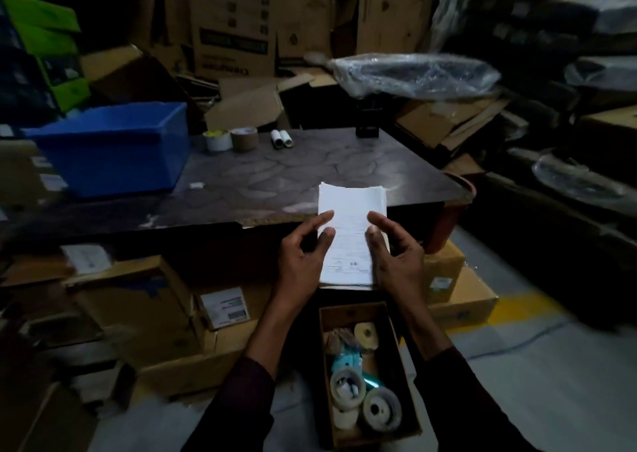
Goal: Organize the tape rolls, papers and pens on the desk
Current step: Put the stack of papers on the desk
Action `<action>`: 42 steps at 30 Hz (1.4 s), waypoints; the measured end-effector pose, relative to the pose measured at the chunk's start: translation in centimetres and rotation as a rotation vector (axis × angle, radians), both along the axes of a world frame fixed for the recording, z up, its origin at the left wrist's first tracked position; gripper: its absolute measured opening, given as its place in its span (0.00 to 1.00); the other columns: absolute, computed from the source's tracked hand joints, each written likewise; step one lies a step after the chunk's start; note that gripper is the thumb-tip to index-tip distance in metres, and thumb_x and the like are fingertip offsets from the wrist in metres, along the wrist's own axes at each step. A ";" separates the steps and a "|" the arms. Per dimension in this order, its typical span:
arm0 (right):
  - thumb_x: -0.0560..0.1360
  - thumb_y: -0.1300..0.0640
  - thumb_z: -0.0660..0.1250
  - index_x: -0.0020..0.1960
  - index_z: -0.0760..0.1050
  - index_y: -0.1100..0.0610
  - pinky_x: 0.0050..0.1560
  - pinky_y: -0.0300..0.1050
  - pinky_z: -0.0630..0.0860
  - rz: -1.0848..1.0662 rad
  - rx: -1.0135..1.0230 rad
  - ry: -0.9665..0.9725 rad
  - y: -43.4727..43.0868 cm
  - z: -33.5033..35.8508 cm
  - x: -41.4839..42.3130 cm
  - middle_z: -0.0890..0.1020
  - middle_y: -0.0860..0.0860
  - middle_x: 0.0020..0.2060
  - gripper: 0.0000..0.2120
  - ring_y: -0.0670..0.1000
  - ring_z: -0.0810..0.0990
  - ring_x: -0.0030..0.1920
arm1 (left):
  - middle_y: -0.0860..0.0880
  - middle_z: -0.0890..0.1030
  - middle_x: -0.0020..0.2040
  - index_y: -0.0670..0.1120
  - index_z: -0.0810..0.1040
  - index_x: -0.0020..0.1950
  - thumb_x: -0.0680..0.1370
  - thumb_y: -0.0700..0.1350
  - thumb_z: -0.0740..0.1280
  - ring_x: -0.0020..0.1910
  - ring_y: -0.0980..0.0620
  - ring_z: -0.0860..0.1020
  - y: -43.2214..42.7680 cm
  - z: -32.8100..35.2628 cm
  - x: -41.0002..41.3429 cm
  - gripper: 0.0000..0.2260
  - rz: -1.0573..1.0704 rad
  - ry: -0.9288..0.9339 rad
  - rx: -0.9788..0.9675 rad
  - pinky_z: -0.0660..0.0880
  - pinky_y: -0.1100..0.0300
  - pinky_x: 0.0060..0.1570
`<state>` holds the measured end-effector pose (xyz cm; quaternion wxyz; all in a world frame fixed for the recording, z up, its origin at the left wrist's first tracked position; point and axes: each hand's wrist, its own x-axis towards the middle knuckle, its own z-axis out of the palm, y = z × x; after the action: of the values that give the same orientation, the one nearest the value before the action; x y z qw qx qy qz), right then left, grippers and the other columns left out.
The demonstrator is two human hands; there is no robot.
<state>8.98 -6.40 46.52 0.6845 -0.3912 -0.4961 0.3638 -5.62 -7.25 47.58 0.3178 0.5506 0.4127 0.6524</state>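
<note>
A: Where the view is nearest, between the two dark sleeves (234, 410), what lies on the floor?

B: An open cardboard box (351, 306). It holds several tape rolls (347, 388) and some teal pieces too dim to name.

A: And the hands?

B: They are just above it. The left hand (303, 255) and the right hand (396, 255) hold a stack of papers (348, 203) between them, one on each long side. The left fingers (322, 218) curl onto the left edge, with the thumb on the top sheet. The right fingers (379, 219) do the same on the right edge. Both hands are grasping the stack.

A: Where is the stack, against the table?

B: It straddles the near edge of the table (275, 176). Its far end lies over the dark patterned top, and its near end juts out past the edge, above the box. Whether it rests on the top I cannot tell.

A: And farther back?

B: A blue bin (113, 148) stands on the left of the table. Beside it, at the far edge, a white roll (217, 140) and a brown roll (244, 139) of tape stand side by side, touching. Just right of them, two white pens (282, 138) lie side by side. Beyond the table are piled cartons (234, 31), with a plastic-wrapped bundle (413, 72) to the right.
</note>
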 end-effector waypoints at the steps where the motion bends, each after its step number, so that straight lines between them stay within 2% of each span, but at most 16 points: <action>1: 0.78 0.61 0.69 0.59 0.81 0.56 0.47 0.36 0.80 0.006 0.001 0.015 0.3 0.6 -0.7 0.85 0.48 0.54 0.11 0.46 0.83 0.55 | 0.54 0.82 0.59 0.47 0.81 0.60 0.77 0.38 0.69 0.62 0.56 0.78 0.2 0.6 -0.8 0.13 -0.001 0.020 0.004 0.74 0.51 0.65; 4: 0.77 0.61 0.70 0.61 0.81 0.58 0.48 0.37 0.81 0.056 -0.003 0.045 1.3 2.5 -3.3 0.84 0.48 0.55 0.12 0.47 0.84 0.55 | 0.52 0.81 0.60 0.47 0.80 0.61 0.76 0.39 0.71 0.62 0.55 0.78 0.8 2.3 -3.7 0.14 0.034 0.053 0.009 0.75 0.50 0.64; 7: 0.77 0.61 0.70 0.61 0.80 0.59 0.55 0.43 0.81 0.089 0.015 0.019 2.5 3.9 -6.0 0.84 0.48 0.56 0.13 0.48 0.83 0.57 | 0.50 0.82 0.60 0.46 0.80 0.62 0.75 0.37 0.71 0.59 0.54 0.80 1.3 3.6 -6.2 0.15 0.087 0.015 0.003 0.78 0.51 0.59; 10: 0.77 0.59 0.71 0.60 0.81 0.56 0.56 0.46 0.81 0.129 0.018 -0.023 4.1 4.6 -8.9 0.84 0.49 0.56 0.12 0.48 0.83 0.57 | 0.52 0.81 0.61 0.49 0.81 0.62 0.76 0.40 0.71 0.58 0.61 0.78 1.9 4.1 -8.9 0.15 0.163 0.033 -0.005 0.77 0.58 0.59; 12: 0.77 0.58 0.71 0.60 0.81 0.54 0.57 0.46 0.81 0.157 0.007 -0.077 5.3 4.7 -10.7 0.84 0.49 0.56 0.12 0.49 0.83 0.57 | 0.54 0.81 0.61 0.51 0.81 0.61 0.76 0.42 0.71 0.59 0.62 0.77 2.5 4.0 -10.9 0.14 0.220 0.076 -0.007 0.76 0.61 0.59; 14: 0.77 0.57 0.71 0.61 0.80 0.53 0.57 0.41 0.80 0.184 0.001 -0.162 6.4 4.7 -12.5 0.83 0.48 0.57 0.13 0.47 0.82 0.57 | 0.53 0.81 0.60 0.50 0.81 0.61 0.76 0.42 0.71 0.59 0.59 0.78 3.3 3.9 -12.9 0.14 0.278 0.105 -0.024 0.75 0.63 0.58; 16: 0.77 0.56 0.70 0.63 0.79 0.54 0.51 0.28 0.75 0.207 0.007 -0.279 7.4 4.9 -14.2 0.81 0.46 0.59 0.15 0.38 0.80 0.55 | 0.53 0.81 0.59 0.49 0.81 0.61 0.76 0.41 0.71 0.58 0.57 0.78 4.2 3.8 -14.9 0.14 0.315 0.134 -0.052 0.75 0.63 0.57; 18: 0.77 0.57 0.70 0.66 0.77 0.55 0.45 0.20 0.70 0.240 -0.004 -0.379 8.5 5.2 -15.9 0.79 0.45 0.58 0.17 0.30 0.76 0.49 | 0.54 0.80 0.58 0.48 0.81 0.61 0.76 0.41 0.70 0.58 0.55 0.77 5.2 3.8 -17.0 0.13 0.350 0.169 -0.087 0.73 0.65 0.55; 21: 0.76 0.57 0.71 0.66 0.76 0.55 0.46 0.23 0.72 0.263 -0.044 -0.479 10.2 5.4 -18.1 0.79 0.46 0.57 0.19 0.35 0.77 0.46 | 0.57 0.79 0.57 0.49 0.80 0.61 0.76 0.42 0.71 0.57 0.56 0.77 6.7 3.9 -20.1 0.14 0.388 0.259 -0.152 0.72 0.67 0.52; 25: 0.75 0.57 0.73 0.64 0.77 0.55 0.41 0.23 0.69 0.250 -0.079 -0.558 12.6 5.9 -20.6 0.78 0.45 0.52 0.18 0.36 0.77 0.43 | 0.50 0.81 0.59 0.48 0.80 0.61 0.75 0.43 0.72 0.55 0.53 0.77 9.0 4.2 -23.2 0.15 0.409 0.319 -0.228 0.73 0.61 0.56; 31: 0.75 0.55 0.72 0.65 0.76 0.56 0.60 0.42 0.74 0.243 -0.142 -0.633 15.1 5.2 -23.2 0.79 0.53 0.55 0.20 0.52 0.78 0.57 | 0.48 0.82 0.58 0.49 0.80 0.62 0.75 0.44 0.72 0.50 0.54 0.78 11.7 4.1 -25.2 0.16 0.494 0.462 -0.298 0.71 0.64 0.53; 34: 0.75 0.54 0.72 0.64 0.76 0.58 0.63 0.43 0.70 0.192 -0.122 -0.735 16.1 4.6 -23.8 0.80 0.57 0.58 0.19 0.56 0.77 0.61 | 0.46 0.83 0.57 0.48 0.81 0.62 0.75 0.46 0.72 0.48 0.53 0.78 12.6 3.3 -25.7 0.15 0.524 0.525 -0.299 0.71 0.65 0.52; 36: 0.76 0.55 0.70 0.62 0.78 0.61 0.62 0.41 0.66 0.175 -0.083 -0.808 16.1 4.5 -23.9 0.81 0.58 0.60 0.17 0.57 0.77 0.62 | 0.44 0.83 0.55 0.48 0.82 0.61 0.75 0.47 0.71 0.51 0.50 0.80 12.7 2.8 -26.0 0.14 0.538 0.612 -0.304 0.72 0.64 0.54; 38: 0.77 0.56 0.68 0.55 0.82 0.64 0.59 0.44 0.67 0.154 -0.024 -0.890 15.9 4.4 -24.1 0.83 0.61 0.55 0.12 0.60 0.78 0.59 | 0.43 0.80 0.57 0.46 0.83 0.59 0.76 0.46 0.71 0.55 0.46 0.79 12.9 2.3 -26.2 0.13 0.546 0.714 -0.278 0.71 0.60 0.59; 40: 0.78 0.56 0.66 0.48 0.83 0.65 0.56 0.49 0.71 0.130 0.047 -0.990 15.7 4.1 -24.3 0.84 0.63 0.49 0.12 0.63 0.80 0.55 | 0.43 0.78 0.61 0.45 0.83 0.58 0.76 0.46 0.70 0.61 0.45 0.76 12.8 2.1 -26.1 0.12 0.562 0.793 -0.258 0.66 0.59 0.63; 42: 0.78 0.55 0.65 0.45 0.83 0.63 0.53 0.50 0.72 0.106 0.077 -1.051 15.6 3.8 -24.5 0.83 0.63 0.48 0.13 0.63 0.80 0.53 | 0.45 0.76 0.67 0.45 0.82 0.60 0.78 0.48 0.67 0.67 0.45 0.72 12.6 2.2 -25.9 0.13 0.545 0.819 -0.273 0.63 0.60 0.67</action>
<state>-15.48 9.25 50.34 0.3380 -0.4700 -0.8043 0.1342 -31.48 5.34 49.83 0.0175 0.5868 0.7135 0.3824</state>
